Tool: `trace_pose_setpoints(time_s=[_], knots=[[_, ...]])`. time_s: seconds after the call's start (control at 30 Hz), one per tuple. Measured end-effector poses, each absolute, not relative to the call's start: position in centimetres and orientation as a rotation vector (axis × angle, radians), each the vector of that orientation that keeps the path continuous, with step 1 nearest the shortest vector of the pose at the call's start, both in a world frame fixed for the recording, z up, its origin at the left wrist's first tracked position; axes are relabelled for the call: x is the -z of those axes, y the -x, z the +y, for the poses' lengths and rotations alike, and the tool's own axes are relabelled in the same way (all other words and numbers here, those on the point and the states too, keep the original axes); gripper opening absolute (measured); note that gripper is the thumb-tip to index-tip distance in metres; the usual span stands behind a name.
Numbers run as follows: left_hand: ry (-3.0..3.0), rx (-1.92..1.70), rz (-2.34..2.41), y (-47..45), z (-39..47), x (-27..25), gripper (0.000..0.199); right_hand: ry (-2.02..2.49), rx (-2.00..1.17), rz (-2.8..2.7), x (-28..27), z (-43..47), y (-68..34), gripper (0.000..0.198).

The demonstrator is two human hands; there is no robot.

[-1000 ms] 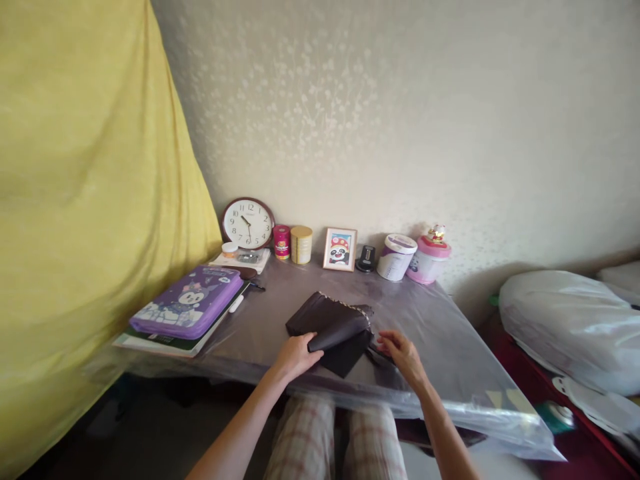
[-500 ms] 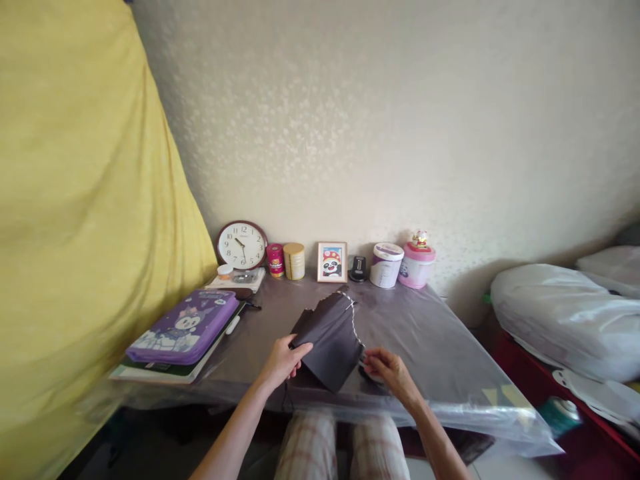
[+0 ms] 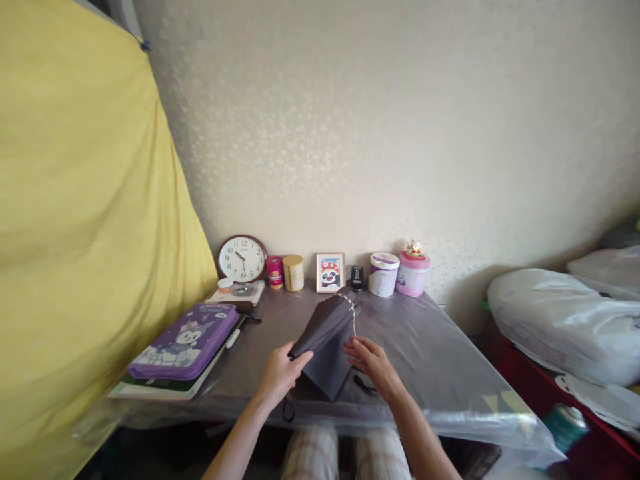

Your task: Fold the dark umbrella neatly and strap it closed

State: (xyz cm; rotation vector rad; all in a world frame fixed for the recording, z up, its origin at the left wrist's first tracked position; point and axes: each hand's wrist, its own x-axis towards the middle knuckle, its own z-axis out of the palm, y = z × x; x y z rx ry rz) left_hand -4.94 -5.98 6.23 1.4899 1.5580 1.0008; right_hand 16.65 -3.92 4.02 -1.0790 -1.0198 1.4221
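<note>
A dark grey folding umbrella (image 3: 327,363), its canopy loosely gathered and edged with a black-and-white trim, is held low over the near part of the table. My left hand (image 3: 283,370) is closed around its left side, thumb on top of the fabric. A thin black loop (image 3: 289,410) hangs below that hand. At the canopy's right edge, my right hand (image 3: 373,363) grips the cloth just under the trim, its fingertips partly hidden. A small black piece (image 3: 365,384) shows beneath the right hand; I cannot tell what it is.
A plastic-covered table (image 3: 425,360) spans the front. At left lie a purple zip case (image 3: 185,343) and books. Along the wall stand a clock (image 3: 243,259), tins, a panda picture (image 3: 330,273) and lidded tubs (image 3: 383,277). White bags (image 3: 560,323) lie at right.
My right hand has moved left and slightly up along the canopy's edge, and the fabric has drawn in narrower. My left hand keeps its hold. The view has tilted up slightly.
</note>
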Motion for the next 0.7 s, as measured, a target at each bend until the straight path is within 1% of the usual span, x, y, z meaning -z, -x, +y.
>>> trace_pose_setpoints(time_s=[0.1, 0.17, 0.33, 0.4, 0.5, 0.57, 0.7], knots=[[-1.481, -1.011, 1.543, 5.0, -6.2, -6.2, 0.037, 1.077, -1.412, -1.005, -3.8, -3.7, -17.1, 0.042], [-1.471, -1.008, 1.525, 5.1, -6.3, -6.2, 0.038, 1.106, -1.344, -1.027, -3.2, -3.3, -17.8, 0.041], [-1.458, -1.007, 1.512, 5.7, -6.3, -6.1, 0.037, 1.403, -0.933, -1.147, -0.3, -1.6, -20.5, 0.036], [-1.457, -1.009, 1.516, 5.7, -6.4, -6.2, 0.036, 1.435, -0.879, -1.153, 0.7, -1.1, -21.3, 0.03], [-1.453, -1.007, 1.505, 5.7, -6.5, -6.4, 0.037, 1.407, -0.89, -1.173, 1.7, -0.5, -21.5, 0.026], [-1.45, -1.009, 1.495, 5.7, -6.6, -6.4, 0.039, 1.342, -0.957, -1.176, 2.0, -0.2, -21.2, 0.03], [-1.465, -1.014, 1.483, 5.7, -6.5, -6.4, 0.041, 1.221, -1.202, -1.15, 2.2, 0.3, -20.8, 0.039]])
